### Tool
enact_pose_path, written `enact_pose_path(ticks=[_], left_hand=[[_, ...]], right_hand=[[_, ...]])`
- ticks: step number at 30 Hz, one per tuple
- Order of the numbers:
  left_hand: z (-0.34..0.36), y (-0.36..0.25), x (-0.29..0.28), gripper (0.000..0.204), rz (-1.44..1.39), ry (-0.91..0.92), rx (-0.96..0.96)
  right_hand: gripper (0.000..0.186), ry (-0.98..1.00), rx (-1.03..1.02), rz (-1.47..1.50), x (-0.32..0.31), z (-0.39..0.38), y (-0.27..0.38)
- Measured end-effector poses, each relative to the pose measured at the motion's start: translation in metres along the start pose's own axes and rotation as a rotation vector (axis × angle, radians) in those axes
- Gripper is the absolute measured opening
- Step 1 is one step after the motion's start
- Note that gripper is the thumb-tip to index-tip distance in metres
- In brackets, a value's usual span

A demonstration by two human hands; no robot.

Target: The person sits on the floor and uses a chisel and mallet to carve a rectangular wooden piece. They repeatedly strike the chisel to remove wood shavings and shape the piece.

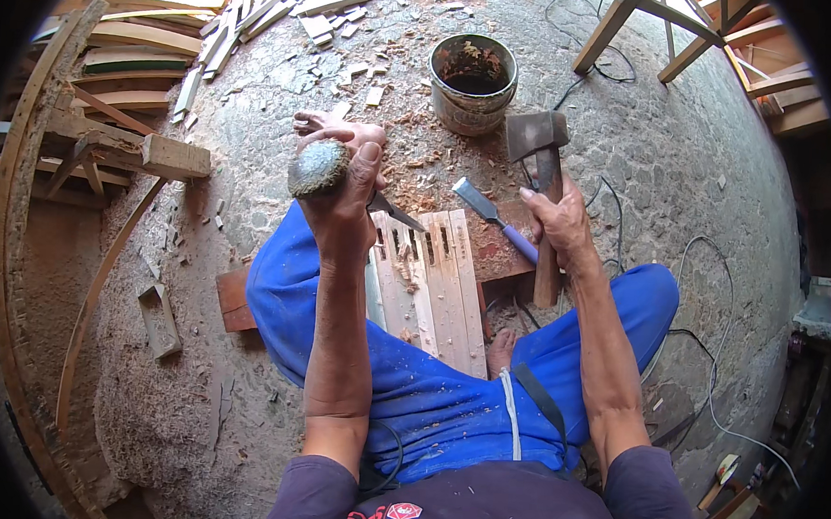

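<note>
My left hand [359, 163] is closed round a chisel whose broad, worn handle end [319, 170] faces up at me. Its narrow metal blade [399, 212] slants down to the right, with the tip at a row of pale wooden pieces [432, 298]. Dark slots are cut in these pieces near their far ends, and shavings lie on them. My right hand [563, 220] grips the wooden handle of a hammer [539, 134], its heavy dark head raised; whether one end is bladed I cannot tell. A second, wide chisel [480, 202] with a purple handle lies beside my right hand.
Beyond the wood stands a dirty metal bucket [472, 84]. Wood scraps [329, 20] and chips litter the floor. At left are a wooden frame [111, 145] and stacked curved boards [139, 60]. Wooden legs [606, 30] and cables [725, 276] are on the right.
</note>
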State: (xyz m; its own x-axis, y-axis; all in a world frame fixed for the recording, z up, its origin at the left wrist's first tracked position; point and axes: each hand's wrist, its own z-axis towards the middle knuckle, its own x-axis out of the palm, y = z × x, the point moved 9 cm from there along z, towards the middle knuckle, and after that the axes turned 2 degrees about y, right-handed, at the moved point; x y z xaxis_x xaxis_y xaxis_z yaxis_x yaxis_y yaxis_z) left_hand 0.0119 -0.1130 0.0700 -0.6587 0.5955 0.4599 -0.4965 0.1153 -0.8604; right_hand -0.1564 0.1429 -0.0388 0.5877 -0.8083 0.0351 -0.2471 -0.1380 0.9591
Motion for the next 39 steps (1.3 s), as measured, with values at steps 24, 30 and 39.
enact_pose_path(ticks=[24, 30, 39], left_hand=[[-0.065, 0.051, 0.071, 0.03, 0.48, 0.231, 0.023], [-0.075, 0.042, 0.079, 0.022, 0.491, 0.257, 0.127], [-0.084, 0.051, 0.073, 0.019, 0.584, 0.274, 0.152]], right_hand=[[0.036, 0.156, 0.4, 0.152, 0.023, -0.107, -0.102], [0.035, 0.152, 0.423, 0.088, 0.027, -0.096, -0.119], [0.035, 0.143, 0.438, 0.081, 0.025, -0.094, -0.12]])
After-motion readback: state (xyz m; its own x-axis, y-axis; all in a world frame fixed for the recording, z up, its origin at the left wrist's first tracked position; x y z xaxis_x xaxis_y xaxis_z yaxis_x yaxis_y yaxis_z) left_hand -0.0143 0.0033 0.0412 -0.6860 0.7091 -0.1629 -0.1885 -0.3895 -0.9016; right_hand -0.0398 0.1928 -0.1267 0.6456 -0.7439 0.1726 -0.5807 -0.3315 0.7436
